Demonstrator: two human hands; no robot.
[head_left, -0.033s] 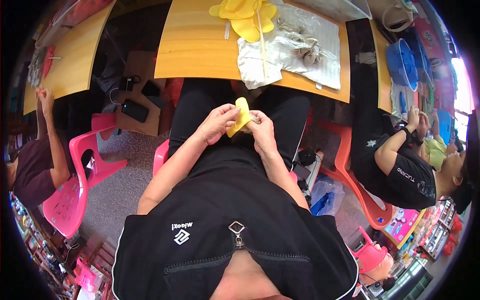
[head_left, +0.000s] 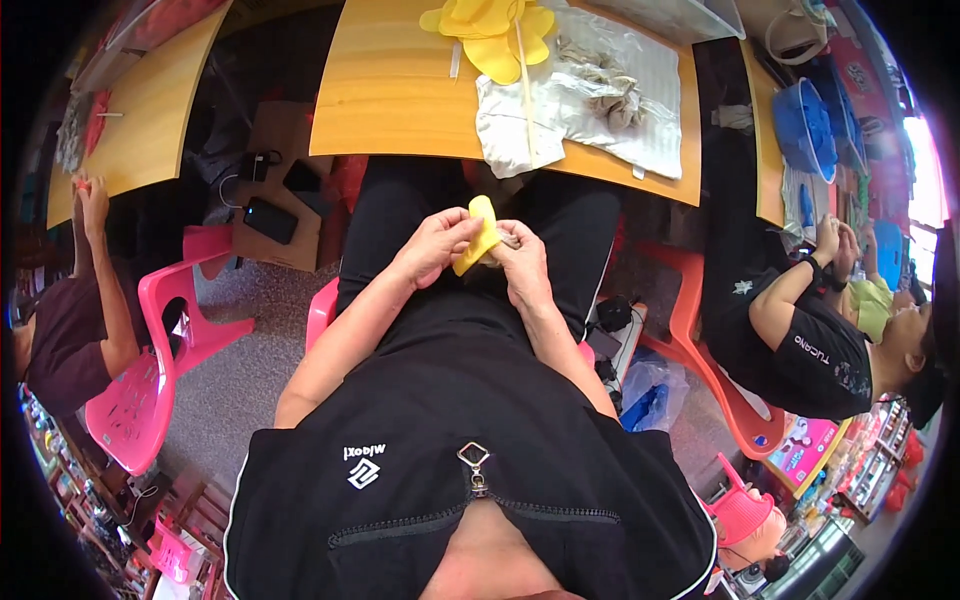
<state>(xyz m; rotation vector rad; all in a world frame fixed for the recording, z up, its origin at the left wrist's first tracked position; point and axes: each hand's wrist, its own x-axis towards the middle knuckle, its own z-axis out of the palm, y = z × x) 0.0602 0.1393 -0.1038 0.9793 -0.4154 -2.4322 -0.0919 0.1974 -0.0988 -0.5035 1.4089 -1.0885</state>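
Above my lap, a small yellow piece of soft-looking sheet material (head_left: 481, 228) is pinched between my two hands, standing roughly upright and curled. My left hand (head_left: 436, 246) grips its left side with thumb and fingers. On the other side my right hand (head_left: 525, 268) holds its edge, together with a small pale crumpled bit (head_left: 509, 240) that I cannot make out. On the table ahead lies a pile of flat yellow rounded cut-outs (head_left: 490, 35). Beside it a thin pale stick (head_left: 526, 95) rests over a white cloth (head_left: 500, 130). Crumpled beige fabric pieces (head_left: 615, 102) lie on white wrapping.
The wooden table (head_left: 390, 90) has its near edge just past my knees. Co-workers sit at both sides, one near a pink chair (head_left: 150, 400), another by an orange chair (head_left: 700, 370). A blue basket (head_left: 803, 125) stands on the right-hand table. A cardboard box (head_left: 285, 180) holds dark devices.
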